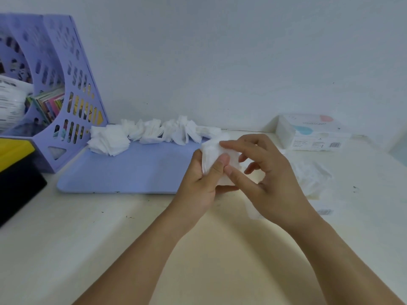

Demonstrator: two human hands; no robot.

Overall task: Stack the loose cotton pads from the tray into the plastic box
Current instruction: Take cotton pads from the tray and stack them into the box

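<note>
Soft, even, cool light fills the scene, and the wall [220,51] reads bluish grey. Only faint shadows lie under the arms on the counter [110,249]. The whole picture is slightly blurred; the pads [152,134] are blown out white, losing detail. Wide-angle bending curves the file rack [55,84] at the left edge

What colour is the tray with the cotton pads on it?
The tray is light purple-blue, plain, seen in the head view.
</note>
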